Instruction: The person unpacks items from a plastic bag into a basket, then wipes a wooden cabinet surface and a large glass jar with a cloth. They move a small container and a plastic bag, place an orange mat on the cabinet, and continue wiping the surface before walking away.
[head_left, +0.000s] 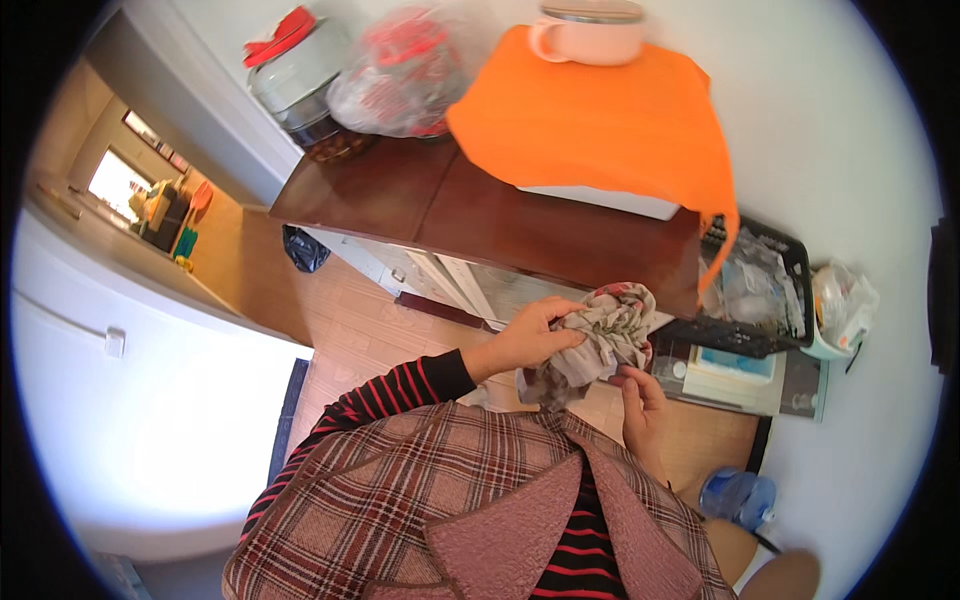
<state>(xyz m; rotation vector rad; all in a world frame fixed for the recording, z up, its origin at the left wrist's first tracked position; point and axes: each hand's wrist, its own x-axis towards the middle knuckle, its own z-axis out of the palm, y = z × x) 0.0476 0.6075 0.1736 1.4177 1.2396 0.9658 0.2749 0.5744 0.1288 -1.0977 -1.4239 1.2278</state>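
A bunched piece of beige patterned cloth with reddish and green marks is held up in front of my body. My left hand grips it from the left, thumb on the near side. At its lower right edge, my right hand pinches a fold between thumb and fingers. Part of the cloth hangs down towards my plaid vest. Behind it stands a cabinet with a dark reddish-brown top and pale doors.
On the cabinet are a red-lidded glass jar, a plastic-wrapped bundle and an orange cloth bearing a lidded mug. To the right sit a black basket of plastic bags and, lower, a blue water bottle.
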